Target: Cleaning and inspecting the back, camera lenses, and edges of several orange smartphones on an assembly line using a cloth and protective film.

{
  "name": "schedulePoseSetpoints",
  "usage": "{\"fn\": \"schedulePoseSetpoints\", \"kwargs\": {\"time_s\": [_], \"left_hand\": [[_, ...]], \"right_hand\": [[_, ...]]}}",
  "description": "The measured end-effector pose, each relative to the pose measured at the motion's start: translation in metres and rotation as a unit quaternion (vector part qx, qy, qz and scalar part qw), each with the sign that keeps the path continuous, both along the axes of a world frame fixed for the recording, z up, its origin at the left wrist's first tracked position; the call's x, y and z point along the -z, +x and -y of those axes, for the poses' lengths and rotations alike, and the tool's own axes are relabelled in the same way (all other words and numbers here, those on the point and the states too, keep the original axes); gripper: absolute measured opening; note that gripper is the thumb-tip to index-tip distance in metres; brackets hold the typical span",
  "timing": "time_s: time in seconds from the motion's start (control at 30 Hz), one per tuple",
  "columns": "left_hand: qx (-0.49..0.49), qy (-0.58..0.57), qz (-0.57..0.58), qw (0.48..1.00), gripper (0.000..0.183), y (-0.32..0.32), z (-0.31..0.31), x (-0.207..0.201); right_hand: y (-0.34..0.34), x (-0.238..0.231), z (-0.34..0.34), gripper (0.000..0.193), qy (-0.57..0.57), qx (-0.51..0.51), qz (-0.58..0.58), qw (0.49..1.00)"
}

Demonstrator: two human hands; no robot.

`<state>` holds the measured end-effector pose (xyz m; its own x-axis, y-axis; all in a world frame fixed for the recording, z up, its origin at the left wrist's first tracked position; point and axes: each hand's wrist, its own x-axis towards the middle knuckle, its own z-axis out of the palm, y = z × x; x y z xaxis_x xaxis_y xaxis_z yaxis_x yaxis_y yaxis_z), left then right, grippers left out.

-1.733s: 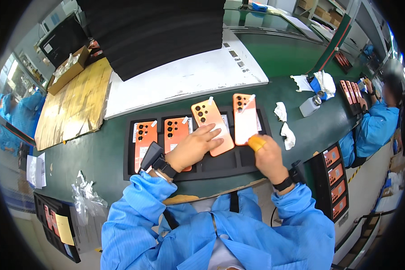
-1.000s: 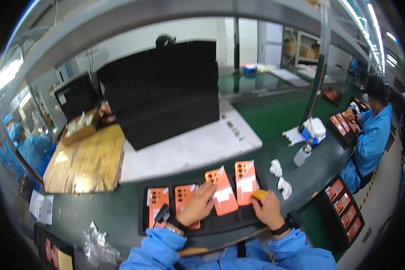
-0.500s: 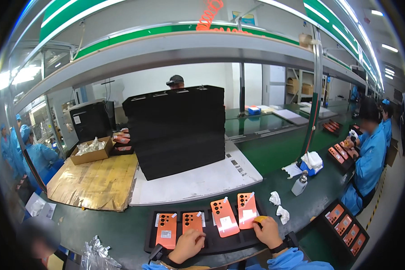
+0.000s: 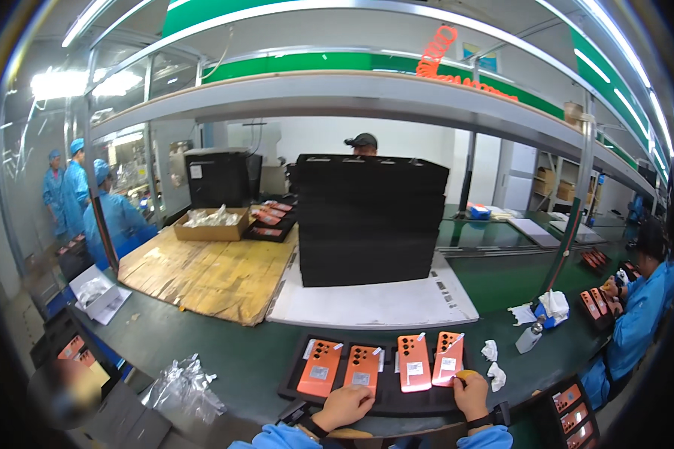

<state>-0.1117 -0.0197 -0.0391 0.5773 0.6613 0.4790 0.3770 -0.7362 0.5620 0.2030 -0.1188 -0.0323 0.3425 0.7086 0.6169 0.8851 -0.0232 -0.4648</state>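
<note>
A black tray (image 4: 386,400) in front of me carries orange phones, camera side up. The leftmost phone (image 4: 320,367) and the second phone (image 4: 362,367) lie left of the middle. A third phone (image 4: 414,363) and the rightmost phone (image 4: 448,361) have clear film tabs at their top edges. My left hand (image 4: 344,408) is closed, fingers curled, at the lower end of the second phone; what it may hold is hidden. My right hand (image 4: 472,396) pinches a small yellow pad (image 4: 466,374) beside the lower right corner of the rightmost phone.
Crumpled white wipes (image 4: 494,372) and a dispenser bottle (image 4: 530,337) stand right of the tray. Crumpled clear plastic (image 4: 183,389) lies left. A tall black stack of trays (image 4: 371,224) rises ahead on a white board (image 4: 367,308). A co-worker (image 4: 644,299) works at right.
The head view has turned left, so the bench appears further right. My left hand has come down off the second phone toward its lower edge. My right hand still holds the yellow pad.
</note>
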Motion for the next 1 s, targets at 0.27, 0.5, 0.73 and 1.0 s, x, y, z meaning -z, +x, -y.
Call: {"fn": "schedulePoseSetpoints", "kwargs": {"time_s": [0.27, 0.5, 0.73, 1.0], "left_hand": [[0.027, 0.031, 0.042, 0.998, 0.011, -0.007, 0.002, 0.002], [0.036, 0.021, 0.041, 0.998, 0.010, -0.017, 0.012, -0.001], [0.023, 0.032, 0.033, 0.999, 0.009, -0.013, 0.012, -0.009], [0.029, -0.004, 0.024, 0.999, 0.019, -0.011, 0.014, -0.022]], "right_hand": [[0.008, 0.010, -0.005, 0.010, 0.012, 0.014, 0.002, 1.000], [0.001, 0.004, -0.001, 0.011, 0.003, -0.020, 0.000, 1.000], [0.001, -0.001, 0.002, 0.011, -0.015, -0.004, 0.017, 1.000], [0.008, -0.008, -0.011, 0.016, -0.040, -0.008, -0.037, 0.998]]}}
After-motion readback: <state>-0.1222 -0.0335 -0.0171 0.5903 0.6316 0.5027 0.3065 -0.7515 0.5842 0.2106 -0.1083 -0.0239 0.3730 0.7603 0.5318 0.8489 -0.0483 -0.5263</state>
